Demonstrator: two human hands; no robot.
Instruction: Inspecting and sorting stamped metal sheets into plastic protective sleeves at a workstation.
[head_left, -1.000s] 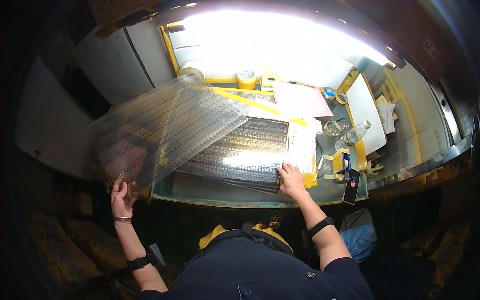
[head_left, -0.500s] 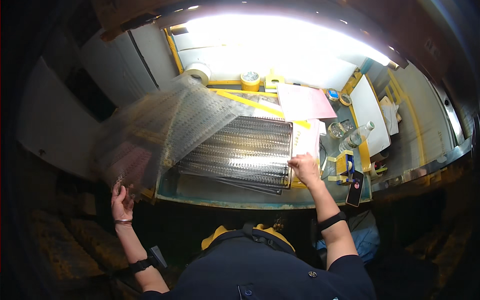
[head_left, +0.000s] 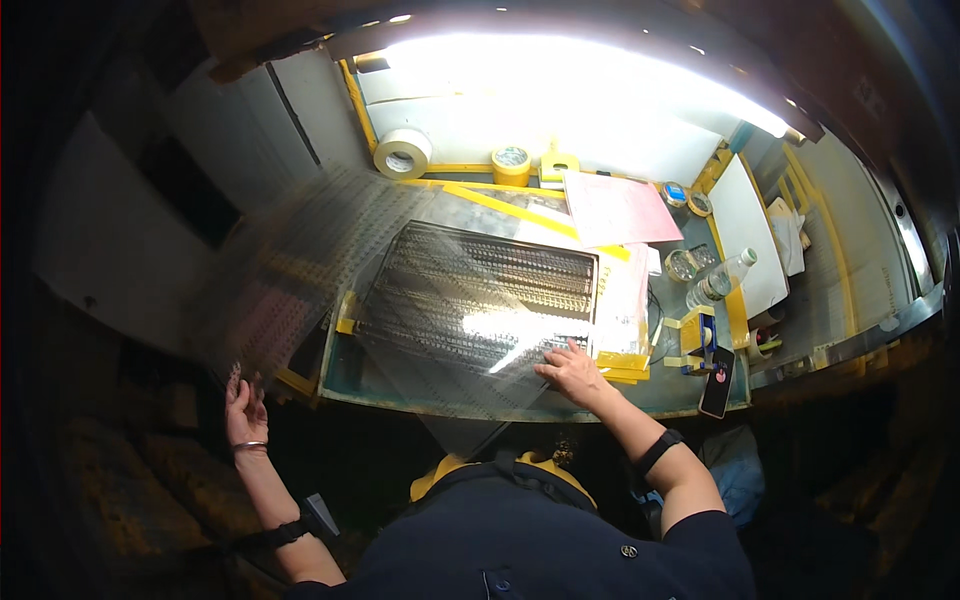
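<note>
My left hand [head_left: 247,408], out beyond the table's left front corner, pinches the near edge of a large see-through film [head_left: 315,235] with rows of small dark marks. The film spreads up and away over the table's left side, blurred in places. On the table lies a dark rectangular panel [head_left: 490,270] with rows of fine pattern, shining under the lamp. My right hand [head_left: 572,375] is at the panel's near right corner, its fingers closed on the edge of a clear sheet [head_left: 445,395]. A corner of that sheet hangs past the table's front edge; the fingertips are partly hidden.
A tape roll [head_left: 403,154], a yellow tape roll [head_left: 511,166] and pink paper [head_left: 620,208] lie toward the back. To the right are a plastic bottle [head_left: 722,278], a blue-and-yellow tape dispenser [head_left: 697,338] and a phone [head_left: 716,385]. A bright tube lamp [head_left: 590,45] hangs above.
My right hand has moved down and left from the panel's right edge to its near corner. The clear sheet now slants over the front edge. The marked film has swung flatter, to the left.
</note>
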